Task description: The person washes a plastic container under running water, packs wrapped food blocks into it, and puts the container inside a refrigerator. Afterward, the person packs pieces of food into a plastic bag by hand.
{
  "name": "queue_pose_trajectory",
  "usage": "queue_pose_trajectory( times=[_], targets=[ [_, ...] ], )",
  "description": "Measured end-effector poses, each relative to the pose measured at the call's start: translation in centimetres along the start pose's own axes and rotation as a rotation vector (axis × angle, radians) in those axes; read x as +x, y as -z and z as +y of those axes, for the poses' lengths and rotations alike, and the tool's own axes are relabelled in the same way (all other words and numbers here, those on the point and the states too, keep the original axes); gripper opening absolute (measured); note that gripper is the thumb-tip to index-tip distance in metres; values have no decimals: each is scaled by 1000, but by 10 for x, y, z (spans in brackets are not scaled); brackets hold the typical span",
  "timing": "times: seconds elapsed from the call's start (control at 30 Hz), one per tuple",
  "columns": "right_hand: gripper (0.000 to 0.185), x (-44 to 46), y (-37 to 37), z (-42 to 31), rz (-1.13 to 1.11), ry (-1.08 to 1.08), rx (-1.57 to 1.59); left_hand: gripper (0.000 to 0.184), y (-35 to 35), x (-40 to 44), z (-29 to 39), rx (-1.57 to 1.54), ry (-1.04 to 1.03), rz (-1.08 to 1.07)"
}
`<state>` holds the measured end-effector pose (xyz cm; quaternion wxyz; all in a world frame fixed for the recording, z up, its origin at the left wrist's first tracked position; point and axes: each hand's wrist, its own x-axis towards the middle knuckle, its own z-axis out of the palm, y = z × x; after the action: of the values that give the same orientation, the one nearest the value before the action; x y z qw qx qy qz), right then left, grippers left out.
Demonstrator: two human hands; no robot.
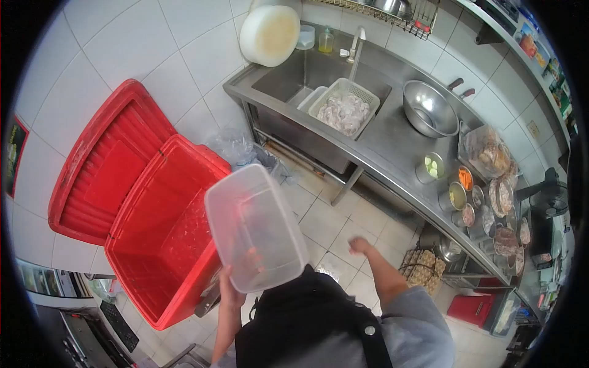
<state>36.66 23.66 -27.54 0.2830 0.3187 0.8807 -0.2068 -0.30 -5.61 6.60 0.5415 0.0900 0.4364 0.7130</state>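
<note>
My left hand [229, 291] grips the near left edge of a translucent plastic container [254, 227], which is tilted with its open side towards me. Some of the fingers show through its wall. Nothing lies inside it that I can see. Right beside the container stands a big red cooler box [162, 242] with its ribbed lid [110, 165] swung back against the wall; a little pale residue lies on the cooler's floor. My right hand [360, 245] hangs over the floor tiles, away from any object. Its fingers look loosely curled, with nothing visible in them.
A steel sink [288, 80] holds a white basket [320, 109] of pale raw meat under the tap [356, 46]. Along the counter are a steel bowl [429, 109] and several small tubs of cut food. Plastic bags [233, 147] lie beside the cooler. An egg tray [423, 270] sits below.
</note>
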Motion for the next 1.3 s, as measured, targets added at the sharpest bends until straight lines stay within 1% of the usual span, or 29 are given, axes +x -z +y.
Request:
queue_pose_trajectory(
  times=[0.03,0.07,0.1,0.13,0.17,0.2,0.27,0.4,0.47,0.5,0.53,0.6,0.63,0.7,0.73,0.77,0.8,0.83,0.9,0.97,1.03,1.07,1.1,1.13,1.17,1.2,1.23,1.27,1.3],
  targets=[
    [31,24,37,6,233,18,733,79,-3,-1,7,-47,-59,19],
    [35,32,106,-13,392,56,640,79,-8,-1,16,-52,-64,16],
    [35,50,155,-32,361,-124,996,78,-13,-1,27,-84,-133,50],
    [33,52,210,-52,368,-15,960,77,-17,-3,38,-113,-199,87],
    [32,42,262,-80,332,37,1189,77,-19,-1,50,-110,-201,86],
    [31,31,306,-104,294,91,1417,77,-21,2,62,-146,-274,66],
    [30,26,366,-129,308,204,1401,79,-27,8,85,-219,-373,34],
    [29,43,419,-119,358,307,1210,80,-23,35,122,-242,-468,9],
    [29,60,440,-93,387,242,1179,80,-25,53,137,-228,-582,32],
    [28,63,454,-80,410,181,1160,80,-27,63,142,-227,-584,35],
    [28,75,464,-60,407,183,1160,80,-29,73,146,-249,-624,58],
    [29,104,491,-18,420,83,1368,76,-29,100,154,-246,-652,56],
    [29,123,507,1,416,84,1366,76,-29,113,155,-247,-653,60],
    [30,166,553,41,395,15,1499,73,-31,144,154,-204,-768,331],
    [31,190,576,58,418,58,1539,73,-28,159,153,-202,-771,333],
    [31,223,600,78,416,62,1540,71,-24,172,150,-208,-791,416],
    [29,261,622,99,468,57,1511,70,-25,187,148,-212,-808,502],
    [28,293,644,118,516,49,1481,70,-32,203,149,-207,-806,510],
    [28,348,693,139,600,11,1317,72,-52,234,154,-267,-762,659],
    [23,416,735,164,852,-39,664,73,-93,275,163,-288,-787,677],
    [22,457,776,169,998,-131,131,73,-107,308,167,716,-766,1016],
    [22,471,798,171,993,-125,133,74,-113,323,169,1233,-697,1136],
    [24,485,820,174,942,-188,-58,74,-121,333,173,1235,-693,1145],
    [27,499,840,176,885,-247,-249,79,-130,340,178,434,-782,996],
    [27,520,856,185,880,-236,-248,84,-137,347,182,-342,-793,760],
    [29,542,870,196,839,-315,-435,82,-144,358,185,-267,-788,859],
    [31,561,877,206,791,-391,-620,82,-154,369,183,-261,-791,872],
    [31,572,881,213,785,-378,-616,79,-170,382,179,336,-891,962],
    [32,576,889,221,733,-399,-733,76,-183,395,175,946,-936,997]
  ],
)
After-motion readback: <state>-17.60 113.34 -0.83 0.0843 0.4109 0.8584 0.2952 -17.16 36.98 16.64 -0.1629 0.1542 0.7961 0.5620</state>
